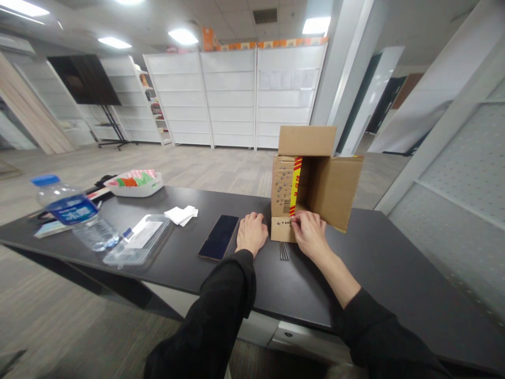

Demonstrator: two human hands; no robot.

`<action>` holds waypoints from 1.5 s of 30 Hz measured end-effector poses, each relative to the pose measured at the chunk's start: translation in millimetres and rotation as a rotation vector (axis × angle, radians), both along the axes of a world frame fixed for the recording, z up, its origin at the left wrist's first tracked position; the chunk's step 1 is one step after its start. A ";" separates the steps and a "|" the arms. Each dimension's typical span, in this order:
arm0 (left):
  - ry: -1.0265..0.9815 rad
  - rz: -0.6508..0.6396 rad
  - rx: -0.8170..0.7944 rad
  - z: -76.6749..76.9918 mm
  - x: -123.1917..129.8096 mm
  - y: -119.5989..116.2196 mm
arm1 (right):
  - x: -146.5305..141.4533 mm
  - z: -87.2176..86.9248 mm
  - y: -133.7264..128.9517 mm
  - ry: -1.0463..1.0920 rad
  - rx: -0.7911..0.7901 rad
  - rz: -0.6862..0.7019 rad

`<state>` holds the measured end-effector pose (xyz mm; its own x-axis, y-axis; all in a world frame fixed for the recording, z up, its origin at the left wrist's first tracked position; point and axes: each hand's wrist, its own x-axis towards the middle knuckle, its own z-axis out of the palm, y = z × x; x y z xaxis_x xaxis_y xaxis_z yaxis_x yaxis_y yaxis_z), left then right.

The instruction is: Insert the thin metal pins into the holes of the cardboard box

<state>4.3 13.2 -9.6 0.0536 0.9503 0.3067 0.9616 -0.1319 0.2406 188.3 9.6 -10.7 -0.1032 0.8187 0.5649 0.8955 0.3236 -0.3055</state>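
A cardboard box (pixel 337 187) stands on the dark table with its opening facing me and its flaps spread. Yellow and red tape (pixel 295 187) runs down its left flap, beside scattered dark marks. At the lower flap (pixel 278 231), which has a row of small dark dots, my right hand (pixel 311 234) is closed in a pinch; whatever its fingertips hold is hidden. Several thin metal nails (pixel 284 251) lie side by side just below that flap. My left hand (pixel 252 232) rests on the table left of the box, fingers loosely stretched and holding nothing.
Left of my left hand lies a phone (pixel 218 237). Farther left are folded white tissues (pixel 181 215), a clear plastic case (pixel 138 242), a tilted water bottle (pixel 77 213) and a white basket (pixel 136 188) with colourful contents. The table's front edge runs below my forearms.
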 end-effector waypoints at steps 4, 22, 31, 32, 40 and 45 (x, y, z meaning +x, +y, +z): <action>-0.002 0.008 -0.013 0.9 0.2 -0.5 | -0.8 1.8 -1.6 0.033 0.002 0.014; 0.014 0.000 0.003 -1.5 -0.9 0.8 | -1.5 15.1 -9.4 0.212 0.139 0.148; 0.009 -0.007 0.010 -1.1 -0.8 0.0 | -3.1 23.9 -13.1 0.402 0.129 0.259; 0.008 -0.005 0.007 -0.7 -0.7 -0.3 | -3.1 23.9 -13.1 0.416 0.122 0.277; 0.003 0.004 -0.010 1.1 -0.3 -0.2 | -1.8 19.1 -12.2 0.455 0.043 0.280; 0.004 0.004 -0.013 1.6 0.2 -0.4 | 0.9 18.9 -13.6 0.481 -0.054 0.322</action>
